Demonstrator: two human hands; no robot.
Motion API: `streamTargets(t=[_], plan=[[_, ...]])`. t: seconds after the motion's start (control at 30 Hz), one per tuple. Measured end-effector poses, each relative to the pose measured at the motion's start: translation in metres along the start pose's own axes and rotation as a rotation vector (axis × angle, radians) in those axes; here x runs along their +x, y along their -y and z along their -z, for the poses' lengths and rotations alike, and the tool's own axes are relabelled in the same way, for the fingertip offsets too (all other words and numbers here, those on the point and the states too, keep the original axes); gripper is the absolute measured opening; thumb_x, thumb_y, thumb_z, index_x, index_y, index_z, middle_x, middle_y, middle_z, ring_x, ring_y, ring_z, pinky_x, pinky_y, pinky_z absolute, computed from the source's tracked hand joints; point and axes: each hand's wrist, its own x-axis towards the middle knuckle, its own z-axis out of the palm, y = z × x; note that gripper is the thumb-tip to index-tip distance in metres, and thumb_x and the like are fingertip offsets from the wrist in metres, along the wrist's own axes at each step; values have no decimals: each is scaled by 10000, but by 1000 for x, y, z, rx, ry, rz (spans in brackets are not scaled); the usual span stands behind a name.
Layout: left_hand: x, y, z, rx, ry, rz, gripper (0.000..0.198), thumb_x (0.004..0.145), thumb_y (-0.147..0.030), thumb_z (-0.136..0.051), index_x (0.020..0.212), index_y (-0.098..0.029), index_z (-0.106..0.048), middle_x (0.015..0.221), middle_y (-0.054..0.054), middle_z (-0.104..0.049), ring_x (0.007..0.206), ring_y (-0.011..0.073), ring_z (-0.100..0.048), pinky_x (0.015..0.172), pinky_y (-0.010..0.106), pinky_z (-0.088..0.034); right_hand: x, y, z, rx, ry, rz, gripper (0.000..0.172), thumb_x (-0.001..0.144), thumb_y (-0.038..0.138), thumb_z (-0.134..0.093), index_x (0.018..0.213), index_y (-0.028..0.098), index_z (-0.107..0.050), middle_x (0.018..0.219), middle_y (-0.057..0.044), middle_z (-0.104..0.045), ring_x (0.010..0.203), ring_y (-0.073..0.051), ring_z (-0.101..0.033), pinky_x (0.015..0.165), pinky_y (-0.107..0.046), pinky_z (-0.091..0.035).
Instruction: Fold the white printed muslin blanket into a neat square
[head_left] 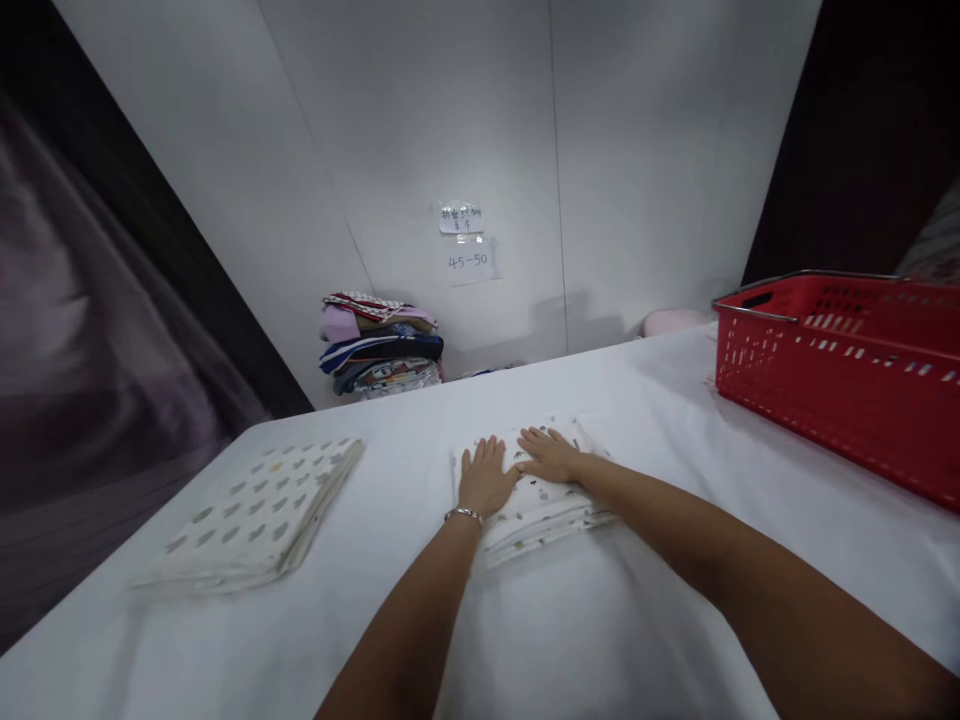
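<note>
A folded white cloth with small scattered prints (pixel 536 510) lies in layers on the white-covered table (pixel 555 630). My left hand (pixel 486 480) rests flat on its left part, fingers spread, with a bracelet at the wrist. On the cloth's upper middle lies my right hand (pixel 551 457), palm down with fingers stretched out. The two thumbs meet or nearly meet. Neither hand grips anything. To the left, a second folded white cloth with grey cloud-like shapes (pixel 259 510) sits apart from both hands.
A red plastic basket (pixel 832 370) with metal handles stands at the right. Beyond the table's far edge is a pile of folded fabrics (pixel 382 345). Paper labels (pixel 470 262) are stuck on the white wall. A purplish curtain (pixel 90 360) hangs at the left.
</note>
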Motion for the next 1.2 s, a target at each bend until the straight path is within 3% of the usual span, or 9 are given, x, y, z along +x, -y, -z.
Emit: streamTargets(t=[0.17,0.23,0.37,0.5,0.6,0.73,0.8,0.97,1.2], plan=[[-1,-1,3,-25,23,10,705,859,-635,-172,1399,-203,-310,1492,46,-217,1378,257,-138,1103,505,-111,-27,-24,7,-96,-116,-168,703,866,581,-314,1411,136,-302,1486,-134,-197,1370,-290,-112,1085,-514,-76],[-1,-2,5,-36,42,12,699,859,-630,-192,1401,-203,-305,1494,50,-206,1380,259,-130,1102,508,-104,-40,-40,4,-90,-126,-233,695,872,568,-313,1414,132,-293,1490,-126,-186,1372,-287,-103,1087,-496,-120],[2,-5,12,-70,79,13,690,860,-622,-217,1401,-201,-298,1500,57,-183,1384,257,-110,1103,514,-84,-51,-56,0,14,-115,-242,675,874,543,-352,1409,134,-301,1498,-118,-161,1377,-269,-86,1074,-420,-231],[-3,-5,24,-182,114,29,665,870,-606,-247,1393,-200,-309,1504,80,-158,1384,259,-110,1096,512,-121,-55,-53,12,100,-137,-242,590,877,503,-403,1366,172,-391,1477,-114,-232,1368,-293,-130,1070,-491,-217],[-26,-5,35,-278,48,-63,611,891,-577,-250,1371,-213,-351,1494,83,-198,1376,255,-156,1084,516,-178,-73,-46,15,190,-260,-206,535,894,485,-387,1328,179,-452,1445,-104,-315,1353,-280,-201,1073,-473,-236],[-79,-5,41,-330,-44,-279,490,888,-511,-383,1277,-231,-482,1417,73,-379,1315,235,-318,1075,473,-261,-112,-34,3,376,-456,-61,350,875,405,-457,1122,222,-626,1227,-73,-573,1151,-228,-513,964,-380,-419],[-101,-5,39,-322,-100,-367,426,874,-461,-453,1223,-229,-532,1368,65,-448,1267,220,-388,1061,437,-309,-128,-29,-4,412,-525,50,276,845,367,-515,1037,234,-662,1126,-58,-627,1054,-216,-574,908,-370,-461],[-121,-5,27,-302,-237,-399,296,891,-292,-461,1155,-216,-572,1205,56,-582,1119,190,-511,978,391,-415,-144,-26,-11,193,-531,266,246,817,283,-557,1020,201,-669,1021,-89,-654,959,-228,-582,848,-396,-470],[-126,-10,21,-261,-444,-351,249,873,-245,-497,1100,-194,-584,1101,85,-587,1022,214,-520,891,390,-437,-148,-16,-17,105,-603,235,234,870,250,-497,1022,224,-672,997,-86,-633,925,-217,-552,810,-382,-465]])
